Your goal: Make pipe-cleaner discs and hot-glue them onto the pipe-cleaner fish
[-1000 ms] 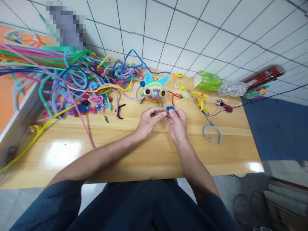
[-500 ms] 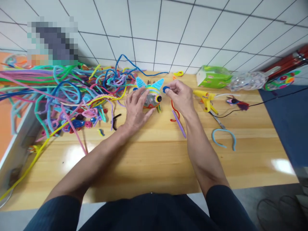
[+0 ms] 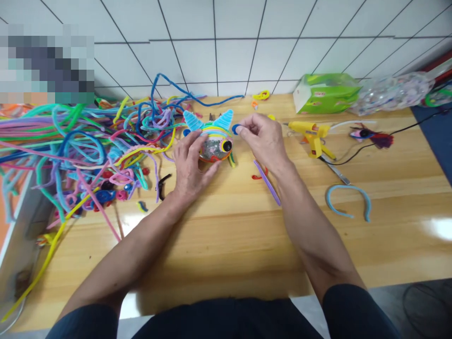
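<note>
On the wooden table sits a small animal-like craft figure (image 3: 214,147) with a clear body, light-blue pipe-cleaner ears and a black-and-yellow eye. My left hand (image 3: 190,165) is curled round its left side, fingers on top and thumb along the front, hiding part of it. A blue piece like the one in my other hand shows at its left edge. Between thumb and forefinger, my right hand (image 3: 265,140) pinches a small blue disc (image 3: 236,128), just right of the right ear and slightly apart from the figure. A purple strip (image 3: 267,182) lies below my right hand.
Tangled pipe cleaners (image 3: 84,146) fill the left side. To the right are a yellow glue gun (image 3: 312,136) with a black cord, scissors (image 3: 337,172), a light-blue curved pipe cleaner (image 3: 348,187) and a green package (image 3: 328,94). A tiled wall (image 3: 236,47) stands behind.
The camera view has shifted, so things at the right appear farther right. My left hand still holds the figure, and the blue disc stays pinched in my right hand near the ear.
</note>
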Motion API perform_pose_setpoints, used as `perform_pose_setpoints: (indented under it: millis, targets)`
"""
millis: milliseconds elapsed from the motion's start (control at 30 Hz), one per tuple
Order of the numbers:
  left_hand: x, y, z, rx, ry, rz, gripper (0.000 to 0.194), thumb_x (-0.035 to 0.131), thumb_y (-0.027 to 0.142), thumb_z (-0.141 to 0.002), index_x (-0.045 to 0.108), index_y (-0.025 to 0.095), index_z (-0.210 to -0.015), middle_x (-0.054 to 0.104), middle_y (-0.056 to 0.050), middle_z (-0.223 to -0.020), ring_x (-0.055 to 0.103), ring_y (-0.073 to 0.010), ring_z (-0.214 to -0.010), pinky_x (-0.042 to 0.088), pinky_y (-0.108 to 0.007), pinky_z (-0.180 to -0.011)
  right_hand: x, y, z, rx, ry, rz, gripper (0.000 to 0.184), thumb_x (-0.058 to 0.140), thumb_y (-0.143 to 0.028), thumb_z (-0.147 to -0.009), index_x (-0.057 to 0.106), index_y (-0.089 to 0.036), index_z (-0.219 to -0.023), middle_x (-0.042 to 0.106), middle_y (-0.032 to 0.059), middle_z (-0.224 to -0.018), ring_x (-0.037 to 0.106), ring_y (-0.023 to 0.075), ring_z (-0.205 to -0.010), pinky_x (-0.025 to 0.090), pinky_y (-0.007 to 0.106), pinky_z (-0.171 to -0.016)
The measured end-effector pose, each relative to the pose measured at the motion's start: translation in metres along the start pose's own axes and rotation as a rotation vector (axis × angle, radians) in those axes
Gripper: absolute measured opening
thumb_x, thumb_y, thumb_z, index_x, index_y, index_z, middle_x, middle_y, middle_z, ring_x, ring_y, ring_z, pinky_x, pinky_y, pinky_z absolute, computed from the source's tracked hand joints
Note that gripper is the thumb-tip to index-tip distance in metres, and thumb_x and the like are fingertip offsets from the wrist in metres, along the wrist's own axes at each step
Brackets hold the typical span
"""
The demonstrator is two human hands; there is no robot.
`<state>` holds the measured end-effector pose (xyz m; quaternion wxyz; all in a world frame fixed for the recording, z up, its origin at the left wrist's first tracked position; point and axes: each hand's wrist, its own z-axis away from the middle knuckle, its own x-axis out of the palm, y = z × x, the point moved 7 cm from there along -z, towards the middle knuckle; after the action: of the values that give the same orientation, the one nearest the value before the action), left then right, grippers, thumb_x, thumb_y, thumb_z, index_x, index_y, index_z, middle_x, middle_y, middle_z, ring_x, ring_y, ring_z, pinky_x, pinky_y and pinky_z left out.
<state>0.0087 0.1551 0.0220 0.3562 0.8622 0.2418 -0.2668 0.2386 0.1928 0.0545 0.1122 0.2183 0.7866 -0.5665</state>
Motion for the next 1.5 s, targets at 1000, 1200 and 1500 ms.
perform_pose_setpoints:
  millis: [1000,1200,1500]
  targets:
    - [0.001,-0.001,-0.001,-0.007,-0.018,0.017,0.075,0.078,0.057,-0.098,0.050,0.031,-0.162,0.056,-0.017,-0.166,0.048,-0.0393,-0.160,0.034,-0.060,-0.135,0.011,0.011,0.002,0.009,0.010,-0.017,0.018,0.076,-0.044,-0.099,0.071,-0.028,-0.092,0.072,0.0017,-0.090,0.069,0.0237,-0.097,0.062,0.043,-0.090]
    - [0.003,-0.004,-0.001,-0.058,-0.060,-0.037,0.076,0.078,0.061,-0.096,0.052,0.030,-0.160,0.056,-0.016,-0.166,0.048,-0.0400,-0.160,0.034,-0.061,-0.135,0.014,0.011,0.003,0.007,-0.008,-0.030,0.016,0.076,-0.042,-0.100,0.071,-0.028,-0.093,0.072,0.0015,-0.091,0.069,0.0242,-0.099,0.062,0.043,-0.091]
    - [0.002,-0.004,-0.001,-0.052,-0.045,-0.009,0.075,0.079,0.059,-0.097,0.051,0.032,-0.161,0.056,-0.015,-0.167,0.047,-0.0393,-0.161,0.032,-0.062,-0.137,0.016,0.017,0.000,-0.004,-0.035,-0.040,0.020,0.075,-0.045,-0.101,0.070,-0.029,-0.092,0.069,0.0004,-0.090,0.068,0.0232,-0.096,0.063,0.044,-0.092]
